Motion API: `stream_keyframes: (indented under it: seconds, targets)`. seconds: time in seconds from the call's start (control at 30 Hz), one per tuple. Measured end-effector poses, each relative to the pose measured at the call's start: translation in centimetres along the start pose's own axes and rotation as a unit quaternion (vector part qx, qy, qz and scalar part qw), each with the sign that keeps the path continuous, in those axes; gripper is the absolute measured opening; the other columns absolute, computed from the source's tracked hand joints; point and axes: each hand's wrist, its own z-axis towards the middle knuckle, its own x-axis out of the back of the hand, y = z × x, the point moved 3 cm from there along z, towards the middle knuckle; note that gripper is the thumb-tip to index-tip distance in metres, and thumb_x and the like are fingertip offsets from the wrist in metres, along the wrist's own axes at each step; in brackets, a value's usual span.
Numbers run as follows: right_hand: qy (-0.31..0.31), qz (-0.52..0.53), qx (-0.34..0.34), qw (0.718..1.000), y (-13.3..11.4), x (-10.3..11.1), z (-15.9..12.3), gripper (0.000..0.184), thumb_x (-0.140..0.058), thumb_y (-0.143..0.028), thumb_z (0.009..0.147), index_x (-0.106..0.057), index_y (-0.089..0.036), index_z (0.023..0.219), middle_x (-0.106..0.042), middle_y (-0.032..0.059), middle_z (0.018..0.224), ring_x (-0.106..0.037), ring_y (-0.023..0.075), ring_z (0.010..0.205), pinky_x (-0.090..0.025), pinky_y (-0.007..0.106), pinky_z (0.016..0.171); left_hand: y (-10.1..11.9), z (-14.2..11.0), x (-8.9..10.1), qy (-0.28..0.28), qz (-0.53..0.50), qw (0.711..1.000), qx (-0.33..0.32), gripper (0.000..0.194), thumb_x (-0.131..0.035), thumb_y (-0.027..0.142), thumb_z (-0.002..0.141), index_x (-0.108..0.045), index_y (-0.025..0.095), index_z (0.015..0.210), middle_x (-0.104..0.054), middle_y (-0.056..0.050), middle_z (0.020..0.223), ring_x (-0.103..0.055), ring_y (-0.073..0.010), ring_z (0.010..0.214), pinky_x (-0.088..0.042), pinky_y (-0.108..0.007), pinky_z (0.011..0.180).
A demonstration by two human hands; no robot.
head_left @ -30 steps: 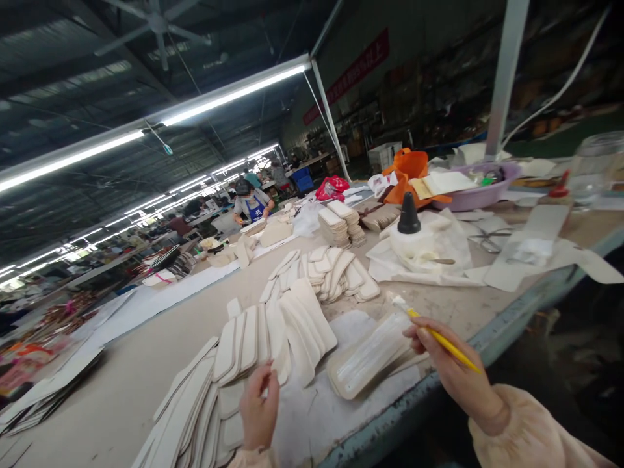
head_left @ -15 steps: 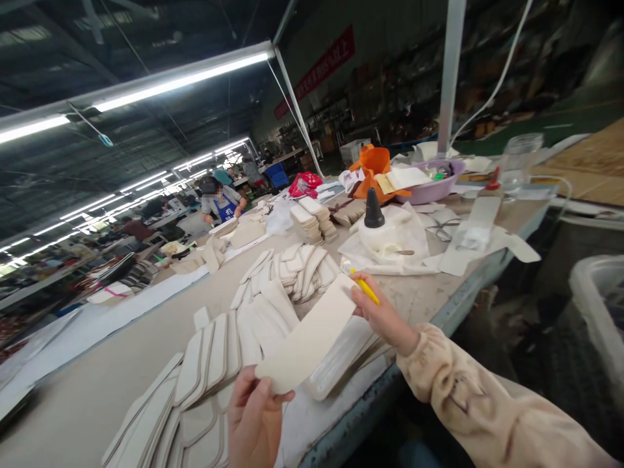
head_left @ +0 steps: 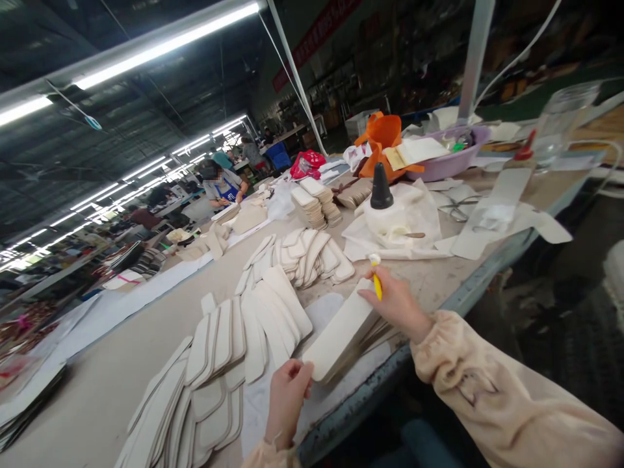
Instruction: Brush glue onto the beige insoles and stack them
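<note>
My left hand (head_left: 288, 398) pinches the near end of a long cream insole piece (head_left: 341, 333) that lies on a small stack at the table's front edge. My right hand (head_left: 396, 300) rests on the far end of the same piece, its fingers closed round a yellow-handled brush (head_left: 376, 276) that points up. Fanned rows of cream insole pieces (head_left: 219, 364) spread to the left of my hands, and another heap (head_left: 307, 257) lies just behind.
A glue pot with a black cone cap (head_left: 381, 188) stands on white paper behind my right hand. Scissors (head_left: 458, 209), a purple basin (head_left: 446, 166), an orange bag (head_left: 383, 140) and a glass jar (head_left: 560, 123) sit further right. A co-worker (head_left: 221, 188) works far down the table.
My left hand picked a cream piece from the fanned rows, lifted it, and with my right hand brought it down onto the stack at the front edge. The camera turned right.
</note>
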Motion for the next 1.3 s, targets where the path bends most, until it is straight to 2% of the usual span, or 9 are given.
stream_keyframes:
  seconds: [0.23,0.77,0.87,1.03,1.3]
  targets:
    - [-0.035,-0.051,-0.006,0.998,0.3,-0.8,-0.4,0.022,-0.059,-0.023,0.080,-0.051,-0.022,0.101,-0.059,-0.0013,0.067,-0.061,0.0218,0.064,-0.041,0.028,0.059,-0.9,0.7,-0.4,0.006,0.049,0.999,-0.009,0.031,-0.058,0.042,0.076,-0.053,0.019,0.055,-0.051,0.005,0.047,-0.043,-0.0091,0.043,-0.031,-0.023,0.046]
    - [-0.060,-0.098,-0.029,0.993,0.7,-1.4,-0.6,0.025,-0.061,-0.021,0.081,-0.051,-0.023,0.103,-0.061,0.0003,0.071,-0.062,0.0224,0.068,-0.039,0.027,0.061,-2.8,1.6,-0.3,0.009,0.106,0.994,-0.021,0.028,-0.059,0.047,0.075,-0.057,0.020,0.066,-0.056,0.004,0.048,-0.053,-0.0136,0.047,-0.037,-0.024,0.050]
    - [-0.063,-0.109,-0.030,0.992,0.8,-1.4,-0.6,0.025,-0.061,-0.022,0.081,-0.051,-0.023,0.104,-0.061,0.0005,0.071,-0.062,0.0221,0.068,-0.038,0.027,0.060,-2.5,1.4,-0.2,0.023,0.109,0.994,-0.025,0.029,-0.060,0.048,0.075,-0.059,0.019,0.079,-0.054,0.006,0.050,-0.053,-0.0138,0.049,-0.038,-0.025,0.051]
    - [-0.059,-0.117,-0.025,0.991,1.4,-1.3,-0.6,0.025,-0.061,-0.021,0.081,-0.051,-0.023,0.105,-0.063,0.0018,0.075,-0.062,0.0222,0.071,-0.038,0.027,0.061,-1.7,1.1,-0.3,0.040,0.119,0.991,-0.039,0.047,-0.059,0.045,0.076,-0.057,0.019,0.114,-0.054,0.007,0.058,-0.055,-0.0159,0.059,-0.038,-0.027,0.060]
    - [-0.059,-0.136,-0.035,0.988,2.3,-0.5,-0.4,0.026,-0.061,-0.019,0.081,-0.050,-0.022,0.106,-0.063,0.0015,0.075,-0.063,0.0211,0.071,-0.039,0.026,0.063,-1.7,1.5,-0.3,0.030,0.159,0.986,-0.033,0.054,-0.053,0.054,0.076,-0.060,0.019,0.117,-0.051,0.007,0.056,-0.053,-0.0182,0.059,-0.036,-0.030,0.060]
